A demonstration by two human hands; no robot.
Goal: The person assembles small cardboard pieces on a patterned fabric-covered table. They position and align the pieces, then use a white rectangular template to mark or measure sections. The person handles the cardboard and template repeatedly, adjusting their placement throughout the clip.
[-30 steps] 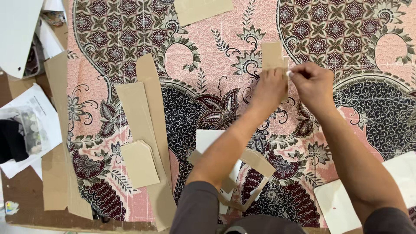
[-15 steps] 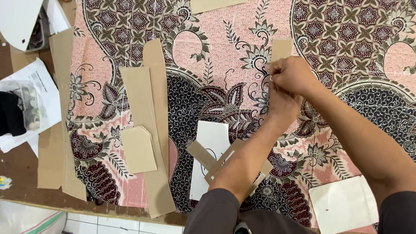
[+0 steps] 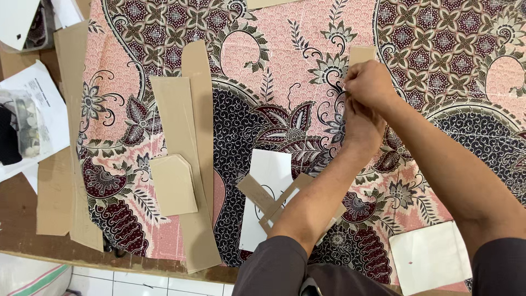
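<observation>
A pink, cream and dark batik fabric [image 3: 285,66] is spread flat over the table. A small brown paper pattern piece [image 3: 362,55] lies on it at the upper right, with only its top showing. My right hand [image 3: 373,82] covers the lower part of that piece, its fingers pinched together at the piece's left edge. My left hand [image 3: 359,127] lies directly beneath the right hand and touches it, back up on the fabric, with its fingertips hidden.
Long brown paper pattern strips [image 3: 194,142] and a small five-sided piece [image 3: 172,183] lie on the fabric's left. A white sheet [image 3: 272,175] with crossed brown strips [image 3: 262,198] sits by my left forearm, another white piece [image 3: 430,257] at the lower right. Papers and a plastic bag [image 3: 27,126] sit on the wooden table [image 3: 22,214].
My hands have come closer together over the small brown piece, the right hand now on top of the left. The view has shifted slightly to the right.
</observation>
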